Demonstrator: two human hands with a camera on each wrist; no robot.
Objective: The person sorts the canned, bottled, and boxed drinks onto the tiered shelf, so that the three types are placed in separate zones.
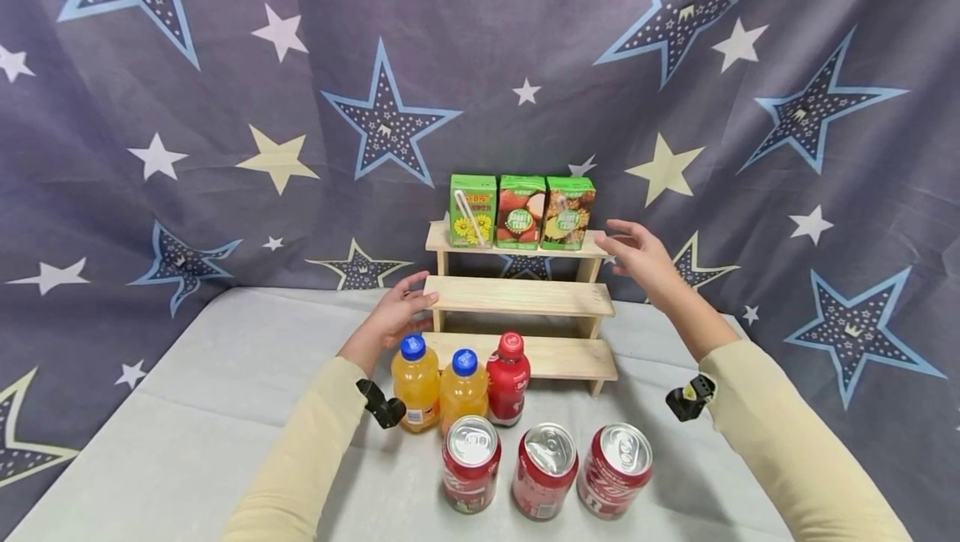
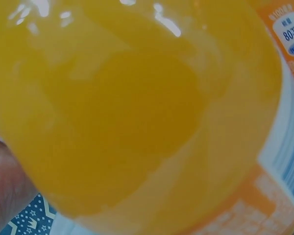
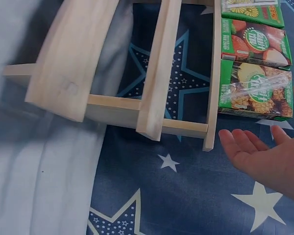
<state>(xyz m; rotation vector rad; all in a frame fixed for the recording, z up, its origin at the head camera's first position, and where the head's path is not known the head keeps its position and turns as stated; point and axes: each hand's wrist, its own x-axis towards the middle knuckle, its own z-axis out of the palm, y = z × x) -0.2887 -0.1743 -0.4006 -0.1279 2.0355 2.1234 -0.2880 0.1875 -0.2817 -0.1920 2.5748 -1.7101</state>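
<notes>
A three-step wooden rack (image 1: pixel 517 296) stands against the backdrop. On its top step is a row of green drink cartons: one with yellow flowers (image 1: pixel 473 213), one with red fruit (image 1: pixel 520 213) and one with pineapple (image 1: pixel 568 215). At the left end of the middle step is my left hand (image 1: pixel 397 308), fingers loosely bent and thumb at the board's edge. My right hand (image 1: pixel 637 258) is just right of the top step, fingers spread and holding nothing. In the right wrist view its fingertips (image 3: pixel 226 137) are beside the pineapple carton. An orange drink bottle (image 2: pixel 137 112) fills most of the left wrist view.
In front of the rack stand two blue-capped orange drink bottles (image 1: pixel 416 379) and a red bottle (image 1: pixel 509 383). Nearer to me is a row of red cans (image 1: pixel 546 475). A grey table cover (image 1: pixel 225 409) lies under everything, with a starry cloth (image 1: pixel 247 108) behind.
</notes>
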